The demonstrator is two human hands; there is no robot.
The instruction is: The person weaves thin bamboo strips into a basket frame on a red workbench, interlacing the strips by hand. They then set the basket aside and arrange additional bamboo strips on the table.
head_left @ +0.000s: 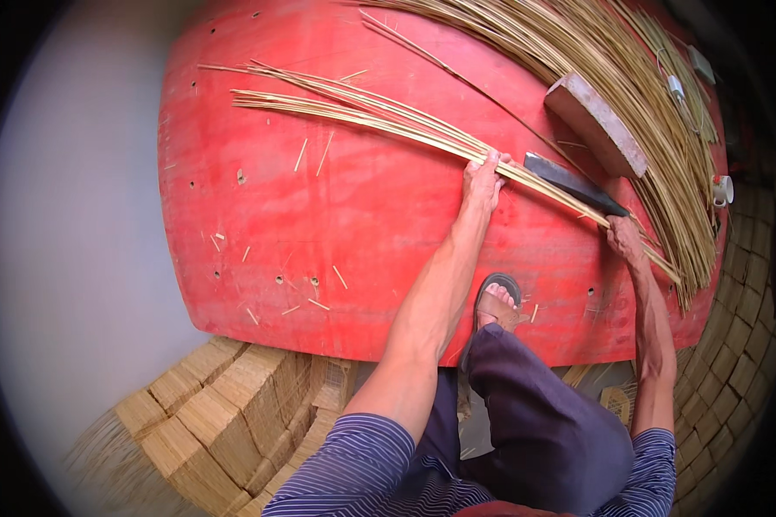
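A bundle of thin bamboo strips (388, 123) slants across the red board. My left hand (485, 181) is closed around its middle, and the strips fan apart to the left of the grip. My right hand (625, 237) is closed at the lower end of a dark-bladed knife (576, 183), its handle hidden by the fingers. The blade lies alongside the bundle's far side, pointing up and left. The strips run on past my right hand toward the board's right edge; whether that hand also touches them I cannot tell.
The red board (319, 224) carries scattered strip offcuts. A brick-like block (597, 125) rests against a large pile of long strips (612, 77) at the right. My sandalled foot (497, 302) is on the board's near edge. Stacked strip blocks (224, 414) stand lower left; a white mug (722, 189) sits far right.
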